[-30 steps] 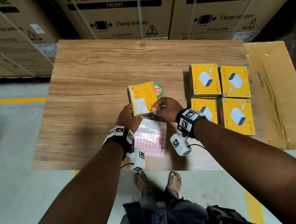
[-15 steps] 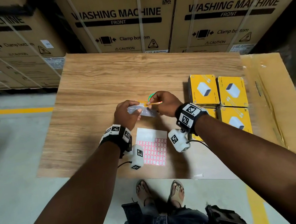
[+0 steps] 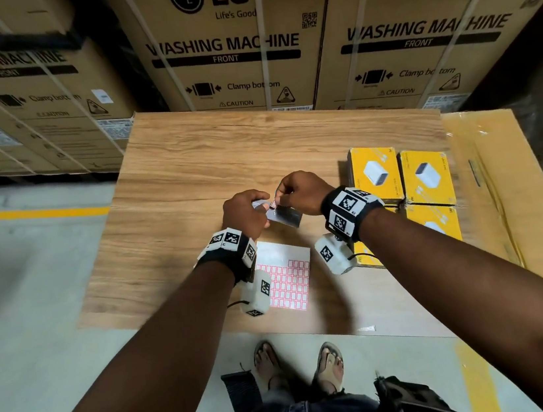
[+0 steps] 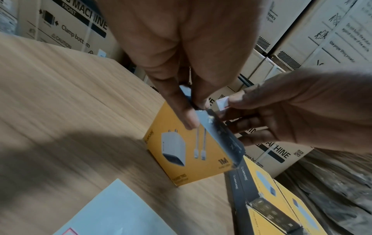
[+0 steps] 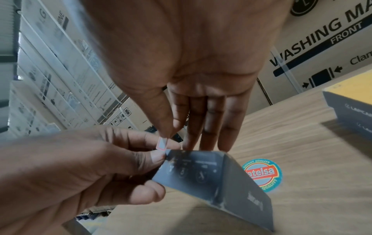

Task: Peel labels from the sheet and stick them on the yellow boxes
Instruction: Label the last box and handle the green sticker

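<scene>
Since half a second ago, both hands are seen raised slightly and shifted right, and the held box is turned so its dark grey side faces the camera rather than its thin edge; the round sticker under it is no longer seen in the head view.

Held box [image 3: 281, 216] is gripped at its left end by the left hand [image 3: 243, 213], fingers and thumb curled round it, above the wooden table [image 3: 191, 182]. A small red-bordered label [image 5: 162, 143] is pinched between thumb and forefinger of the right hand [image 3: 301, 192], other fingers extended, and is held just at the box's upper corner; whether it touches the box yet cannot be told. In the left wrist view the label [image 4: 223, 103] is seen beside the box's dark edge [image 4: 219, 132].

Label sheet [image 3: 290, 277] lies flat on the table near its front edge, just below the hands, partly covered by the left wrist camera. Four more yellow boxes [image 3: 427, 176] are grouped at the table's right side, touching each other. A round "Satelsa" sticker [image 5: 261, 174] is seen on the table beneath the held box. Washing machine cartons [image 3: 225, 46] are stacked behind the table.
</scene>
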